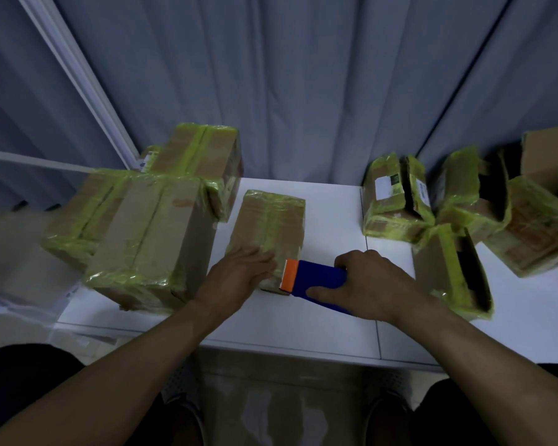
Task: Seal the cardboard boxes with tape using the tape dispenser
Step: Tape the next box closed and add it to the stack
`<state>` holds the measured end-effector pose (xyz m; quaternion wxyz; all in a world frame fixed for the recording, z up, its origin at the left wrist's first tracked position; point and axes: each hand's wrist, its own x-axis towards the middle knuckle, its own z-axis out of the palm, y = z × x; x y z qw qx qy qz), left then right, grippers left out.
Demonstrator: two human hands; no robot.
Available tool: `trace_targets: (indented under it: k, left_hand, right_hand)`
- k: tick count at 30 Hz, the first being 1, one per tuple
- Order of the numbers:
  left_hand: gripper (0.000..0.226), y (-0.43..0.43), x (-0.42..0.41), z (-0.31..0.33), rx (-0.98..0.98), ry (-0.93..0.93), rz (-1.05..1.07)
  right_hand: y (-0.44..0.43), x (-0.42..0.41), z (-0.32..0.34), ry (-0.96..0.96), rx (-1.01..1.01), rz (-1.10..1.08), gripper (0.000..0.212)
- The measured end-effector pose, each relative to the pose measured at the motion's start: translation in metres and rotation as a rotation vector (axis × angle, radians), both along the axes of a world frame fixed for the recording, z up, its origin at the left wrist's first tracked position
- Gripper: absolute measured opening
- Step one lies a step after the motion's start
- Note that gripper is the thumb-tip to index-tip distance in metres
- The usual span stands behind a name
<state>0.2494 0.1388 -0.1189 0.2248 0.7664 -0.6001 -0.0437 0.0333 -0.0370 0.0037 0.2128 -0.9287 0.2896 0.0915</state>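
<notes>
A small cardboard box (273,226) with yellowish tape strips lies in the middle of the white table (332,214). My left hand (239,278) rests flat on the box's near end with straight fingers. My right hand (371,286) grips a blue tape dispenser (319,281). The dispenser's orange head (290,275) touches the box's near right corner.
Three taped boxes (149,236) stand stacked at the left. At the right, several boxes with open flaps (397,201) crowd the table's far corner, one (451,272) close to my right hand. Grey curtains hang behind. My knees and shoes show below the table edge.
</notes>
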Motion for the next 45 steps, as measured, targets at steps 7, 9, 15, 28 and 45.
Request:
trace_targets:
  k: [7, 9, 15, 28, 45]
  left_hand:
    - [0.037, 0.002, 0.011, 0.003, -0.041, 0.021, -0.026]
    - [0.036, 0.003, 0.012, 0.003, -0.049, 0.016, -0.039]
    - [0.045, -0.002, -0.002, 0.013, -0.026, -0.028, -0.028]
    - [0.042, -0.004, -0.017, 0.010, 0.065, -0.058, 0.034]
    - [0.034, 0.000, 0.011, 0.021, -0.018, 0.045, -0.082]
  right_hand:
    - [-0.016, -0.017, 0.019, -0.040, 0.040, -0.016, 0.056]
    - [-0.024, -0.019, 0.020, -0.028, 0.011, -0.023, 0.056]
    - [-0.015, -0.007, -0.005, 0.055, -0.080, 0.031, 0.056]
    - [-0.005, 0.002, -0.021, 0.056, -0.093, 0.076, 0.063]
    - [-0.013, -0.035, -0.002, 0.010, 0.025, 0.033, 0.057]
